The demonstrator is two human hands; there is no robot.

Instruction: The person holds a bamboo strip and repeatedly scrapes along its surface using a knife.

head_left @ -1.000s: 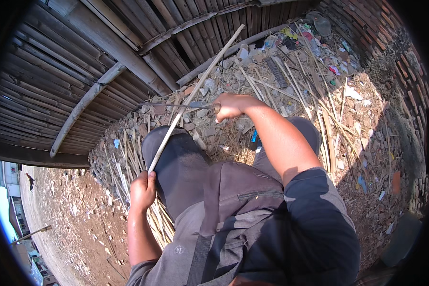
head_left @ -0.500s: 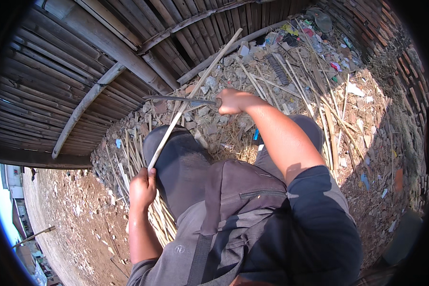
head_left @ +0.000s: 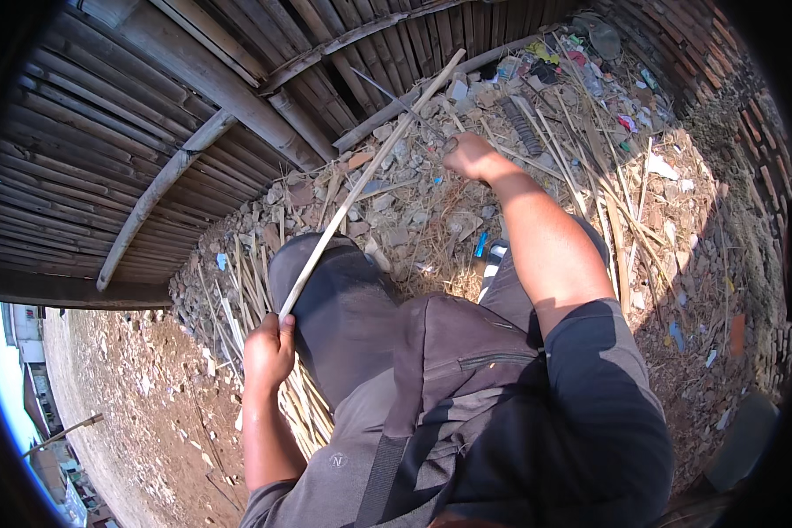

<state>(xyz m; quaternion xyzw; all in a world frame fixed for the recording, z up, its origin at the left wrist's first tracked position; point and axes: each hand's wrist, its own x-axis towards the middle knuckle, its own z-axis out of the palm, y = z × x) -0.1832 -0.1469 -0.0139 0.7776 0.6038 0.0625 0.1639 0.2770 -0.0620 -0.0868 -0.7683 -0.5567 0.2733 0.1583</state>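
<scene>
- Gripping the near end of a long pale bamboo strip (head_left: 361,189), the left hand (head_left: 268,352) is a closed fist at lower left of centre; its grip is tight around the strip just above the person's dark-trousered knee (head_left: 339,299).
- From that fist the strip runs up and to the right, its far tip reaching toward the bamboo wall (head_left: 150,114) at upper centre.
- Right hand (head_left: 471,157), at upper centre, is closed on the handle of a blade (head_left: 396,99), a thin dark line slanting up-left from the fist; the blade sits close by the strip's upper part, and whether its edge touches the strip cannot be told.
- Judging from this, the strip looks whole along its length, so the cutting or trimming seems barely begun on this piece.
- Around the legs lie signs of work already done: a bundle of pale strips (head_left: 304,414) under the left knee and loose sticks and shavings (head_left: 581,176) scattered over the rubble ground (head_left: 722,290) to the right.
</scene>
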